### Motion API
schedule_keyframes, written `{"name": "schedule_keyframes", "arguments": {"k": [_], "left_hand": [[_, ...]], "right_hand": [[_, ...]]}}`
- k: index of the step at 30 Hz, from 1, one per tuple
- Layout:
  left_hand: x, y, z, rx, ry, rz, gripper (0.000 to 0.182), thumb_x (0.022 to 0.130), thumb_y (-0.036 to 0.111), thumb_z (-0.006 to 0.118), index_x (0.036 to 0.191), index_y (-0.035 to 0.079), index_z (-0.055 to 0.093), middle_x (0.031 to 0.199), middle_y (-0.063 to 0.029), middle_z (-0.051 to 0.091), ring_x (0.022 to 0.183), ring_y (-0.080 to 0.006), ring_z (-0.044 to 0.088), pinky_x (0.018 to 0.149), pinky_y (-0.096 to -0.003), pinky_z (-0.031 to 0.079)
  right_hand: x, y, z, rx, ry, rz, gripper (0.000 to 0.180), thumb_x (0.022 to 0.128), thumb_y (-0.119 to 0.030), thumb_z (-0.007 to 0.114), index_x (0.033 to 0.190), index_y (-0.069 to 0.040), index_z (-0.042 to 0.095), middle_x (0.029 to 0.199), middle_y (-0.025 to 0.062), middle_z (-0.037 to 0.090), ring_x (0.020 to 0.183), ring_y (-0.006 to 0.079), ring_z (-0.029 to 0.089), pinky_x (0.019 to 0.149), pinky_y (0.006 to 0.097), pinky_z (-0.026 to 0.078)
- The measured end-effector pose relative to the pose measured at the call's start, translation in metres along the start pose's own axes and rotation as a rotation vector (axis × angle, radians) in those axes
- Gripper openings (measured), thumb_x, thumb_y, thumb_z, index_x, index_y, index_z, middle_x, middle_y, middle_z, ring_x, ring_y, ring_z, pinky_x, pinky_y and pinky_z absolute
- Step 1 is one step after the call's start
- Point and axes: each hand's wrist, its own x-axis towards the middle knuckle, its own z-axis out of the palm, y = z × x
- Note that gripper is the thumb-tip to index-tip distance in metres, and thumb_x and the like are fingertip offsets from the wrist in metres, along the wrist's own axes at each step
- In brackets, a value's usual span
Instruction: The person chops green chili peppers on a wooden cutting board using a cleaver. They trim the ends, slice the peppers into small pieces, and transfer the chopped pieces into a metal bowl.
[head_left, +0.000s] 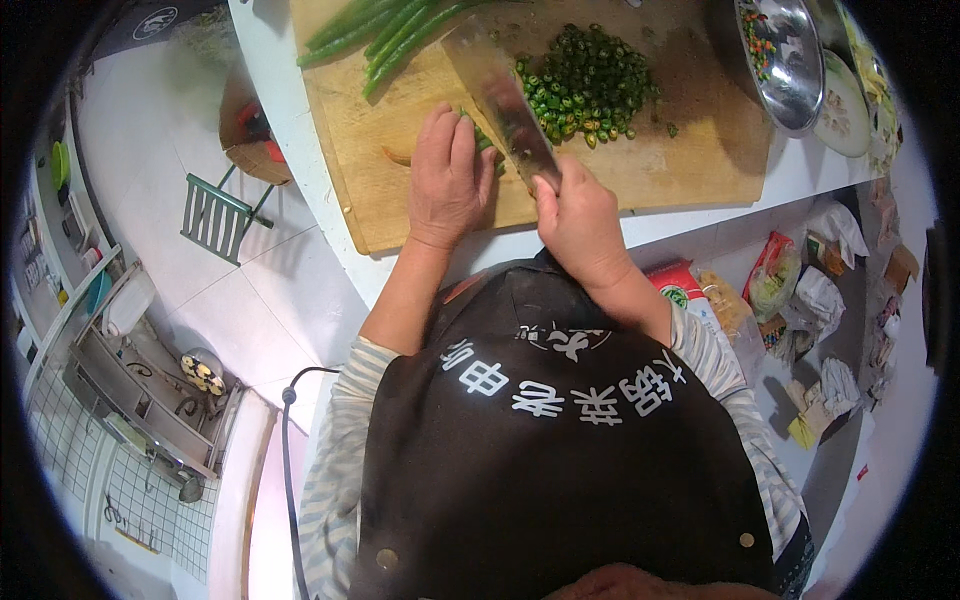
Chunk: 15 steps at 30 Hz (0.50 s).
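Note:
My right hand (581, 225) grips the handle of a broad cleaver (506, 105), its blade slanting up and left over a wooden cutting board (697, 165). Just left of the blade, my left hand (450, 172) presses on green chili peppers (484, 140), mostly hidden under the fingers. An orange-brown pepper tip (395, 156) pokes out on that hand's left side. To the right of the cleaver lies a pile of chopped green pepper rings (592, 82). Several long whole green peppers (397, 37) rest at the board's upper left.
A steel bowl (787, 67) with chopped colourful pieces stands at the upper right, beside a cut pale melon (844, 109). The white table (285, 97) borders the board. Left on the floor are a green folding stool (217, 217) and a cardboard box (251, 154). Bagged goods (776, 277) lie at right.

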Motion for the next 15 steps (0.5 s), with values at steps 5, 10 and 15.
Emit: {"name": "schedule_keyframes", "arguments": {"k": [5,10,15], "left_hand": [[-0.003,-0.001,-0.008,-0.046,-0.006,-0.029,0.057,0.083,0.013,0.081,0.132,-0.001,0.056,0.135,-0.0234,0.056,0.133,-0.0455,0.053,0.109,-0.051,0.047],[0.005,0.002,-0.023,0.01,-0.005,-0.018,0.057,0.081,0.013,0.082,0.131,0.0,0.058,0.134,-0.0212,0.057,0.133,-0.0439,0.053,0.108,-0.0509,0.047],[0.001,-0.006,-0.025,-0.046,-0.029,0.009,0.054,0.078,0.011,0.083,0.127,0.002,0.061,0.131,-0.0196,0.058,0.124,-0.0428,0.057,0.104,-0.0504,0.048]], "right_hand": [[-0.007,-0.005,-0.016,0.043,0.03,-0.036,0.017,0.095,-0.011,0.066,0.103,-0.001,0.055,0.087,0.0252,0.066,0.079,0.0484,0.065,0.068,0.0548,0.052],[-0.01,-0.016,-0.031,0.052,-0.01,-0.028,0.017,0.095,-0.009,0.067,0.102,0.0,0.055,0.086,0.0254,0.065,0.079,0.0488,0.064,0.069,0.0547,0.052],[-0.013,-0.02,-0.033,0.061,-0.046,0.0,0.018,0.094,-0.009,0.069,0.095,0.001,0.055,0.085,0.0264,0.065,0.08,0.0493,0.064,0.069,0.0525,0.051]]}}
